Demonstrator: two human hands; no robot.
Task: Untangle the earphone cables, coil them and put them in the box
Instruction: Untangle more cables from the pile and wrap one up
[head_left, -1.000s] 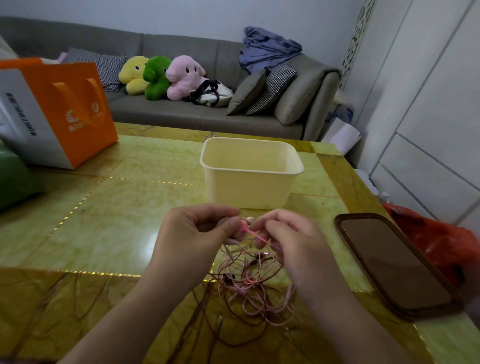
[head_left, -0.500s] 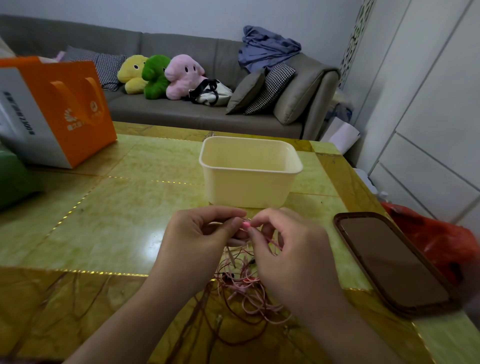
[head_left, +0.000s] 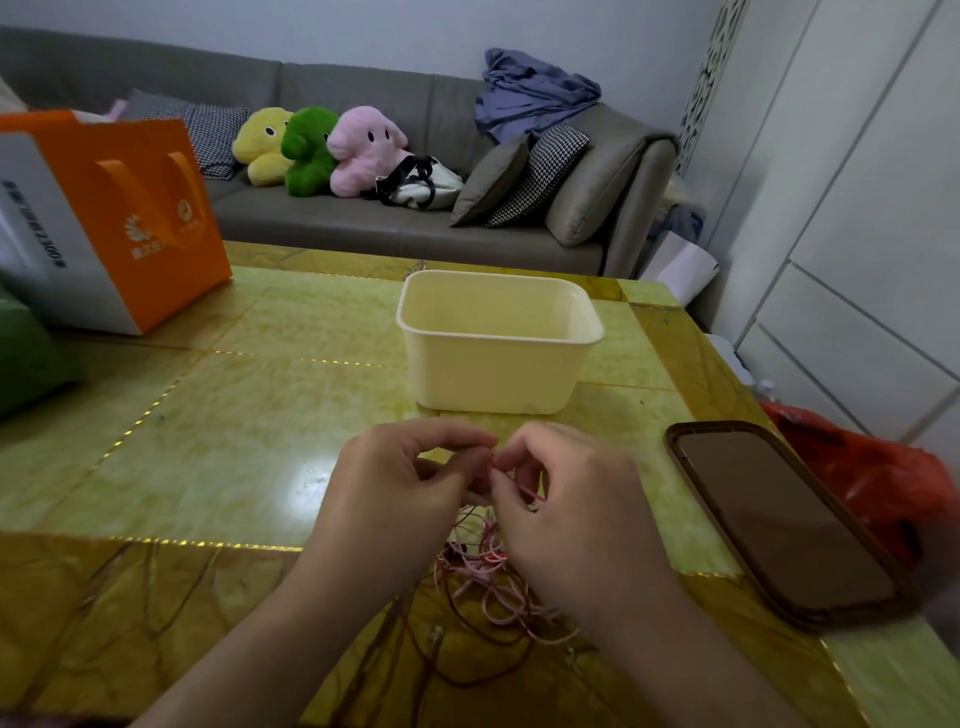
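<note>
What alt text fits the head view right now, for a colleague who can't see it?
Two hands, the left hand and right hand, pinch a strand of tangled pink and dark earphone cables on a glossy yellow-green table. An empty cream box stands just beyond them, and a dark phone lies to the right.

One head-worn view — looking forward and down, close over the table (head_left: 218, 467) — sofa (head_left: 363, 228) beyond.

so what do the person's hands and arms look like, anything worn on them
Both are bare: the left hand and right hand show no gloves, rings or watch, and both forearms are uncovered to the frame's lower edge, no sleeve in view. Fingernails look short and unpainted.
</note>
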